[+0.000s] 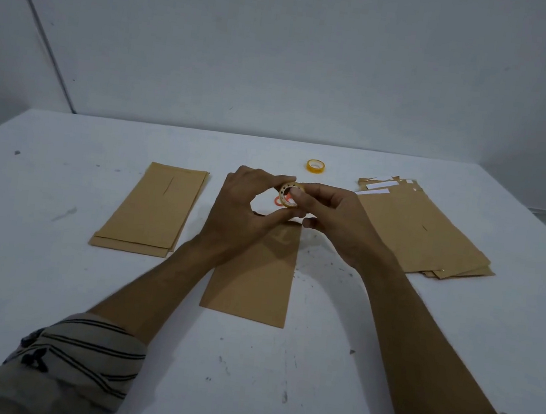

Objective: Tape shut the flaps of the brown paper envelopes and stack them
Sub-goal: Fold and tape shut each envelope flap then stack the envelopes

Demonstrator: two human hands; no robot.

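Brown envelope [252,280] apart from left stack [151,209], right pile [426,236]

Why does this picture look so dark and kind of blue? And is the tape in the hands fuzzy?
In the head view the light is dim and cool, so the white table looks grey-blue; in the head view no glare or hard shadows show; in the head view the tape roll, pinched by the left hand and right hand, looks a bit soft.
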